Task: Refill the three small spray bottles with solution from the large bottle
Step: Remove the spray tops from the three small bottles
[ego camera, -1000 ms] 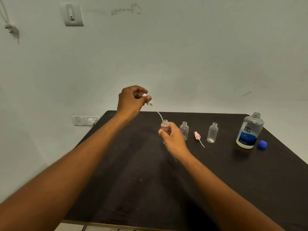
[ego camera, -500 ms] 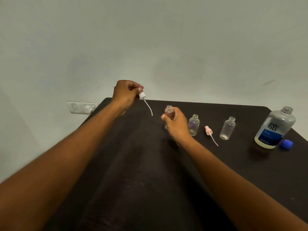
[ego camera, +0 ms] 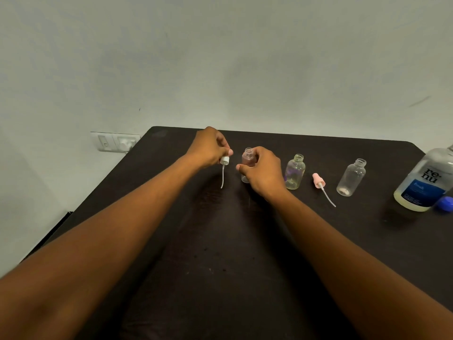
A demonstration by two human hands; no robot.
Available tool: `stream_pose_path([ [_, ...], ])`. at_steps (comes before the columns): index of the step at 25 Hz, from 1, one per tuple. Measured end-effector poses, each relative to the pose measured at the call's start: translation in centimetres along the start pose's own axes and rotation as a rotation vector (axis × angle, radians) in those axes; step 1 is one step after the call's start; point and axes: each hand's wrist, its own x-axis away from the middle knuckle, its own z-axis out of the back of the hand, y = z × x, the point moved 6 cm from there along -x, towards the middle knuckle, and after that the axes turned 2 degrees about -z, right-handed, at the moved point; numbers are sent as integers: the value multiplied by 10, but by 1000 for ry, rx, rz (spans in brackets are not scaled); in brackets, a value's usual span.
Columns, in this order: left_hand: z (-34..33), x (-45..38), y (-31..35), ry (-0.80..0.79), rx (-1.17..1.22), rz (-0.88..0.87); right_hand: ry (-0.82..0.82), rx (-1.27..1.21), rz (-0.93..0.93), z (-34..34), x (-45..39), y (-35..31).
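Three small clear spray bottles stand uncapped in a row on the dark table (ego camera: 220, 253). My right hand (ego camera: 263, 171) grips the leftmost one, a pinkish bottle (ego camera: 247, 160). My left hand (ego camera: 208, 148) pinches a white spray cap (ego camera: 225, 161), its thin tube hanging down just above the table. To the right stand a second small bottle (ego camera: 295, 171) and a third small bottle (ego camera: 351, 177). Between these two lies a pink spray cap (ego camera: 318, 181) with its tube. The large bottle (ego camera: 425, 181) with a blue label stands open at the far right.
A blue cap (ego camera: 445, 203) lies beside the large bottle near the right frame edge. A wall socket plate (ego camera: 115, 141) sits on the pale wall just left of the table's back corner. The table's left edge runs diagonally down-left.
My left hand has come down and toward the table with the white spray cap, its tube now near the surface. My right hand has lowered the pinkish bottle onto the table. The view tilted down.
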Motion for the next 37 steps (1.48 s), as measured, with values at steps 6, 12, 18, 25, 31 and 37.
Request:
stream_pose_path([
  [6, -15, -1, -5, -33, -99, 44, -23, 33, -2, 2, 3, 0],
  [12, -22, 0, 2, -53, -253, 37, -46, 35, -3, 1, 6, 0],
  [18, -24, -1, 1, -49, -256, 65, -29, 39, 46, 1, 12, -2],
  [25, -19, 4, -4, -15, -199, 99, 8, 40, 86, 6, 17, -7],
  [31, -10, 25, -6, 1, -134, 139, 52, 27, 106, 24, 48, -14],
  [37, 9, 67, 6, 55, -142, 147, 104, 0, 129, 74, 103, -13],
])
